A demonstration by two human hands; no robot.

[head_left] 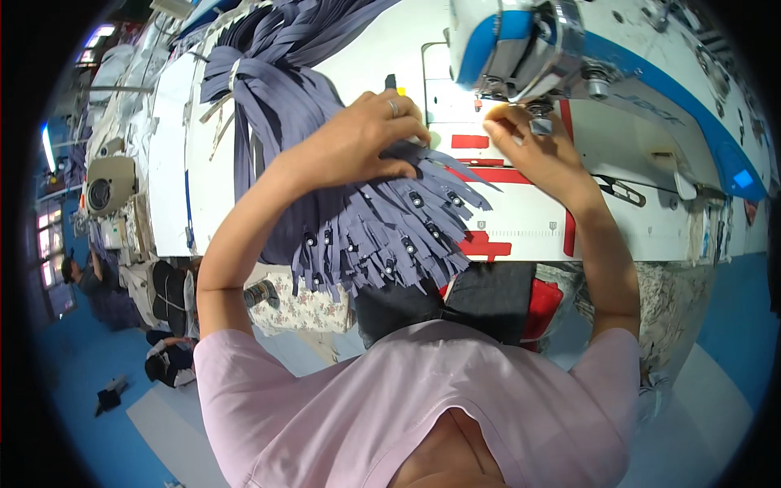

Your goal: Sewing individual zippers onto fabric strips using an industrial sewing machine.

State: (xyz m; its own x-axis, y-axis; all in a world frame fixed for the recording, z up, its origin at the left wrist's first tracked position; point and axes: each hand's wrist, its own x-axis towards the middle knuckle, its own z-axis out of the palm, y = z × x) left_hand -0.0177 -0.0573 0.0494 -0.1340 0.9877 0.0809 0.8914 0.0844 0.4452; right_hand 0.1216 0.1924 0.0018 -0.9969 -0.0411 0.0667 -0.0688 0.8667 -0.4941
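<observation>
Left hand (366, 138) was laid flat, fingers spread, on a heap of grey-purple fabric strips (366, 228) fitted with snaps — spilling over the white worktop (521, 228) edge. Right hand (529, 146) was pinched at the sewing machine (569, 49) foot; what it pinched couldn't be told. Red tape marks (488, 172) were partly covered by strips.

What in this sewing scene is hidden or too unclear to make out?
- Needle: head view, hidden behind the right hand and the sewing machine.
- Fabric strips: the part under the left hand is covered.
- Left fingertips: curled onto the strips, so the grip is unclear.
- Background workshop: blurred and bent at the fisheye rim.
</observation>
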